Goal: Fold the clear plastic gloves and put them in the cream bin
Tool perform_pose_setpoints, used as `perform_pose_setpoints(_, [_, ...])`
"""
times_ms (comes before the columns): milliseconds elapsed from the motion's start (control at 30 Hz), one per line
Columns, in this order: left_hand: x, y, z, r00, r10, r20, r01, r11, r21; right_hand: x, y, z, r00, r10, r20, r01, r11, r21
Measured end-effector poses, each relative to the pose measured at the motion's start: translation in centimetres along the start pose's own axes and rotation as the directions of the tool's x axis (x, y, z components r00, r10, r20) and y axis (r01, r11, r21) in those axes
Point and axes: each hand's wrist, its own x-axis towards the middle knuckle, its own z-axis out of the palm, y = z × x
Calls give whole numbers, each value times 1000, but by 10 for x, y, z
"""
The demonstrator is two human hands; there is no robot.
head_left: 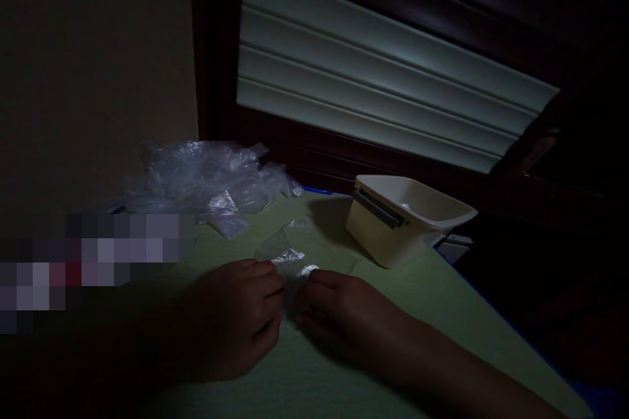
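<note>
L hand (240, 321) & R hand (348, 317) pinch clear film (289, 254) over table (442, 327); plastic pile (196, 177), back L; tub (376, 229), back R, nr. pale item (456, 248).

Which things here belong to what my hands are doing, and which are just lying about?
Belongs:
Thin clear plastic film, held by your left hand and right hand
Pale green tabletop beneath
Probably the heap of crumpled clear plastic, which looks similar

Seemingly just lying about:
Cream plastic tub with grey handle, untouched, role unclear
Pale object beside the tub, too dark to identify
</note>
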Motion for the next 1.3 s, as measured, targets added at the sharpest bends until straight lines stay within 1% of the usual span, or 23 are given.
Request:
perform_pose_setpoints(100, [-1, -2, -1, 1000, -29, 10, 29, 999, -41, 1, 2, 5, 998, -39, 54, 44, 995, -89])
perform_pose_setpoints(167, [0, -5, -1, 999, -47, -18, 46, 998, -37, 0, 5, 4, 996, -48, 80, 57, 992, -116])
perform_pose_setpoints(267, [1, -11, 0, 994, -88, -61, 88, 996, -7, -4, 7, -2, 992, -57, 113, 66, 995, -75])
perform_pose_setpoints(333, [2, -14, 1, 993, -116, -28, 116, 993, -13, -7, 6, -9, 989, -64, 134, 67, 998, -18])
perform_pose_setpoints(433, [3, -14, 2, 990, -136, 26, 136, 991, -9, -8, 5, -16, 987, -42, 152, 37, 999, 40])
perform_pose_setpoints(500, [2, -11, 1, 990, -140, 27, 139, 990, 13, -7, 5, -16, 991, -12, 131, 10, 1000, 17])
perform_pose_setpoints(667, [0, -6, -1, 993, -115, 6, 115, 993, 16, -2, 9, -10, 996, 86, -19, -88, 986, -142])
perform_pose_setpoints(833, [2, -3, -8, 999, -21, -36, 21, 1000, -6, -1, 17, -5, 993, 109, -35, -114, 978, -176])
perform_pose_setpoints(933, [5, -3, -11, 998, -17, -56, 16, 1000, -20, 0, 22, -3, 996, 78, -33, -83, 982, -169])
perform_pose_setpoints(1000, [7, -5, -10, 996, -23, -84, 18, 999, -51, 0, 24, -2, 999, 45, -21, -48, 986, -161])
perform_pose_setpoints(1133, [7, -16, -3, 984, -90, -154, 70, 989, -127, -1, 28, -3, 1000, 8, 6, -7, 992, -130])
perform_pose_setpoints(1200, [6, -20, 0, 979, -126, -158, 106, 986, -128, -1, 30, -4, 1000, -14, 5, 15, 995, -95])
perform_pose_setpoints(1300, [4, -24, 2, 980, -132, -150, 117, 988, -104, -1, 31, -6, 999, -50, -3, 50, 998, -34])
